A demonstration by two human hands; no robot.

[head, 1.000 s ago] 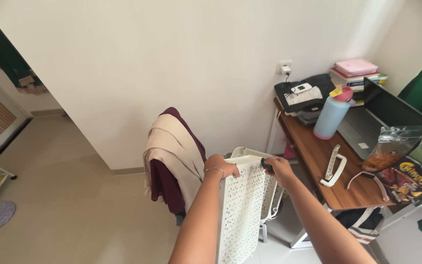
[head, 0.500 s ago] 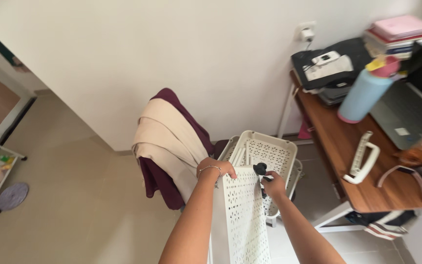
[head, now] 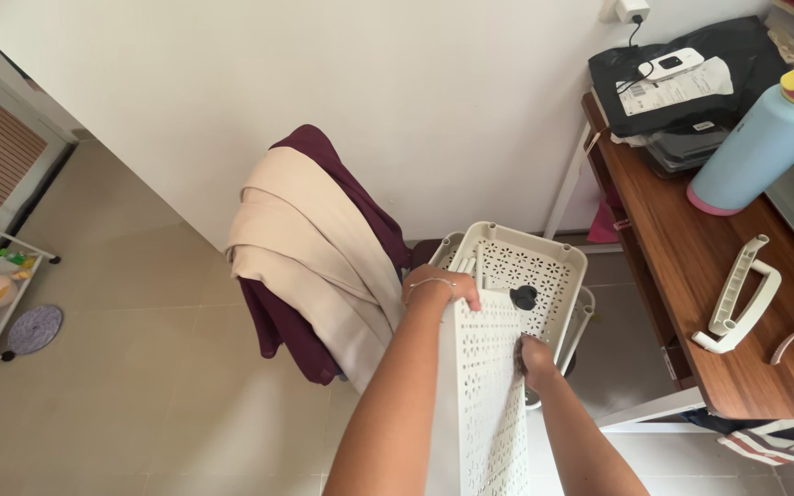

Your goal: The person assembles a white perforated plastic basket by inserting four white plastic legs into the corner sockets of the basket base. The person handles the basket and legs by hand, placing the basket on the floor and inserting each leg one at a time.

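Between the wall and the brown wooden desk (head: pixel 691 303), over the pale tiled floor (head: pixel 140 404), the person holds a white perforated plastic panel (head: pixel 480 395) upright and edge-on, its top end just above a white perforated plastic basket (head: pixel 530 266) that stands on the floor. The left hand (head: pixel 441 287) is curled over the panel's top left corner, fingers closed on the edge, a thin bracelet at the wrist. The right hand (head: pixel 535 358) is closed on the panel's right edge, lower down, just below a small black caster wheel (head: pixel 524 297) lying in the basket. Beside the basket to the left, cream and maroon cloths (head: pixel 314 248) hang draped over a chair. On the desk lie a white plastic handle (head: pixel 737 294), a light blue bottle with a pink and yellow cap (head: pixel 755 147) and a black bag (head: pixel 691 83) against the wall.
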